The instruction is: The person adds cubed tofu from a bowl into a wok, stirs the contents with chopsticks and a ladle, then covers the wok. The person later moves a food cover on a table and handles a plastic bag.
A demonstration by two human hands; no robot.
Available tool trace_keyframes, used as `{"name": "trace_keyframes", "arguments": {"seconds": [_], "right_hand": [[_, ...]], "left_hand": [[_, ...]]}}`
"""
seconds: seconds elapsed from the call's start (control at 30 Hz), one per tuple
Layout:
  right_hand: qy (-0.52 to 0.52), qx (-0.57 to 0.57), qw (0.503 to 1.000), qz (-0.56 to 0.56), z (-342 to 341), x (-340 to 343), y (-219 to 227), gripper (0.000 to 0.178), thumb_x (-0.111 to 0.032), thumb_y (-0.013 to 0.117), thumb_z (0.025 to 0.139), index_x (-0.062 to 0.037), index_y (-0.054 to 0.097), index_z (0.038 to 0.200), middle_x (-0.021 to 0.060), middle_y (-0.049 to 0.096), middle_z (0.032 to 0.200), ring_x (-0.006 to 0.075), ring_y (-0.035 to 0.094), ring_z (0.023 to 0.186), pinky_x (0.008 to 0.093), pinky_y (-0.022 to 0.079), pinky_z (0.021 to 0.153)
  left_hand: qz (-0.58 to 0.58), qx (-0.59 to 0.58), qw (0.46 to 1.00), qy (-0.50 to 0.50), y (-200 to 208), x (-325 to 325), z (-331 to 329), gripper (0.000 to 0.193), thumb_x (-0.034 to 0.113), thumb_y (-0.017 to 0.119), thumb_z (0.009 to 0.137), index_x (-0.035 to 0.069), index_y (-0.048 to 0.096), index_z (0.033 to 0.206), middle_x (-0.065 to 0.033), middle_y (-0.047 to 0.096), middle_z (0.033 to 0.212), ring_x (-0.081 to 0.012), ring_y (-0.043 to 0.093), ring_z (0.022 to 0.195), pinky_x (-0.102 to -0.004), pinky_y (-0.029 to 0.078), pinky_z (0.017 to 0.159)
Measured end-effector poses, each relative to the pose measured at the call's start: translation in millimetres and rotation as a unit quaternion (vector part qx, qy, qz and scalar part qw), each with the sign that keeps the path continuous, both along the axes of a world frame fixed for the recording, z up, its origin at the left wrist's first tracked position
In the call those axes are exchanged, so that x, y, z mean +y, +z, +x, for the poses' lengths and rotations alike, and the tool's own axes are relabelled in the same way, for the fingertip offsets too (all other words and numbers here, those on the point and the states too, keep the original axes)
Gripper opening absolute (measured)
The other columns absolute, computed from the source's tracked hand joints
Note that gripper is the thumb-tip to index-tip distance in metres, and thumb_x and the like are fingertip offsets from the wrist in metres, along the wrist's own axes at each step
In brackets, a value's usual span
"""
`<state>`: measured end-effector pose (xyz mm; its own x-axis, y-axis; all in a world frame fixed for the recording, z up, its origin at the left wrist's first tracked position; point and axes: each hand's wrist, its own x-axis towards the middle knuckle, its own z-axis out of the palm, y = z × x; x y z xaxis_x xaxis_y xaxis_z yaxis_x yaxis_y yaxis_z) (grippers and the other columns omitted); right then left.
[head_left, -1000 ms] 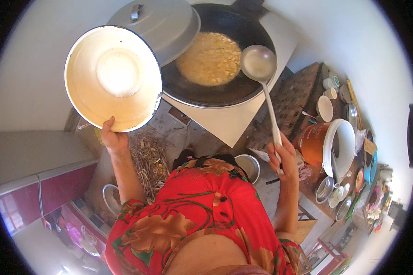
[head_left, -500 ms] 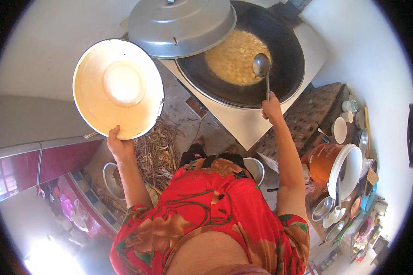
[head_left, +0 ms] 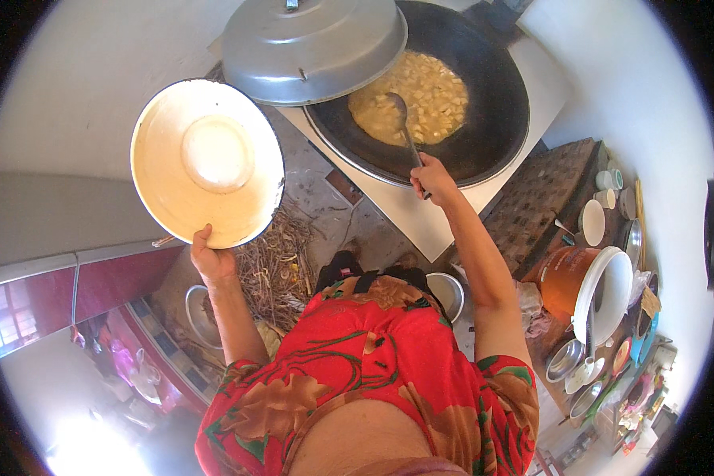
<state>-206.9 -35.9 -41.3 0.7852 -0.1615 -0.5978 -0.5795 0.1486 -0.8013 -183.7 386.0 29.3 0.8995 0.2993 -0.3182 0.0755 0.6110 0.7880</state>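
Biggest first: white-topped stove (head_left: 430, 230), its near corner just below R hand (head_left: 435, 181). Big black wok (head_left: 496, 119) set in it, directly beyond R fingers; they're approx. over its near rim. Large grey metal lid (head_left: 313, 59) overlaps wok's L side, up & L of R fingers, well apart from them.

Next, cream enamel basin w/ dark chipped rim (head_left: 252, 198): L hand (head_left: 213, 260) grips its near edge, thumb on inner face, other fingers hidden behind. Basin rises beyond L fingers, tilted, inside facing up/toward the wearer; nothing seen in it. It's off to L of wok, not over it. Orange bucket w/ white rim (head_left: 562, 282) is well R of R fingers, nearer the body.

Then the stew (head_left: 443, 99), pale chunks in yellowish broth, pooled mid-wok, a bit beyond R fingers. Last, ladle (head_left: 410, 141): R fingers wrapped round its handle, bowl end ahead & slightly L of them, seemingly dipped in stew.

Change vs. 0.5 s ago: ladle's swung from stew's R side to its L part, R hand shifted L w/ it; basin's about same. So ladle's prob. working through the stew, basin unfilled.
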Motion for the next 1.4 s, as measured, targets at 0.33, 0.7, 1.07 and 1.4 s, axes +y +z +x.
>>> {"name": "trace_keyframes", "arguments": {"seconds": [0.33,0.7,1.07,1.4], "right_hand": [[0.191,0.073,0.916,-0.345,-55.5,-26.9,57.2,0.063,0.001,0.039,0.073,-0.0046,0.026,0.134,0.0251,0.059,0.071,0.0344,0.059,0.054,0.0429,0.047,0.049],[0.165,0.114,0.804,-0.56,-32.3,-99.3,11.1,0.056,-0.005,0.044,0.079,-0.0024,0.029,0.132,0.0287,0.058,0.094,0.0424,0.058,0.089,0.0483,0.046,0.078],[0.035,0.116,0.856,-0.503,61.0,-114.0,-34.2,0.05,-0.007,0.047,0.08,0.0018,0.032,0.127,0.0293,0.058,0.096,0.0409,0.059,0.088,0.0448,0.049,0.072],[0.122,0.033,0.864,-0.488,129.5,-90.2,-40.4,0.039,-0.008,0.049,0.077,0.0047,0.043,0.114,0.0267,0.058,0.098,0.0415,0.055,0.096,0.0443,0.047,0.076]], "left_hand": [[-0.001,-0.006,1.0,-0.011,6.7,-12.3,4.7,0.051,0.003,0.048,0.075,-0.005,0.036,0.123,-0.0166,0.049,0.118,-0.0317,0.051,0.108,-0.045,0.042,0.093],[0.011,0.008,1.0,0.0,12.4,-21.3,-3.6,0.05,0.003,0.045,0.075,-0.007,0.034,0.123,-0.0183,0.049,0.117,-0.0328,0.05,0.109,-0.0444,0.042,0.093],[0.015,0.039,0.999,0.017,3.2,-8.2,-21.5,0.051,0.004,0.046,0.074,-0.006,0.036,0.122,-0.0184,0.05,0.116,-0.033,0.051,0.107,-0.0469,0.044,0.091],[0.027,0.052,0.998,0.026,-12.1,14.6,-36.0,0.052,0.004,0.047,0.073,-0.006,0.037,0.123,-0.0185,0.049,0.118,-0.0325,0.051,0.108,-0.0441,0.044,0.093]]}}
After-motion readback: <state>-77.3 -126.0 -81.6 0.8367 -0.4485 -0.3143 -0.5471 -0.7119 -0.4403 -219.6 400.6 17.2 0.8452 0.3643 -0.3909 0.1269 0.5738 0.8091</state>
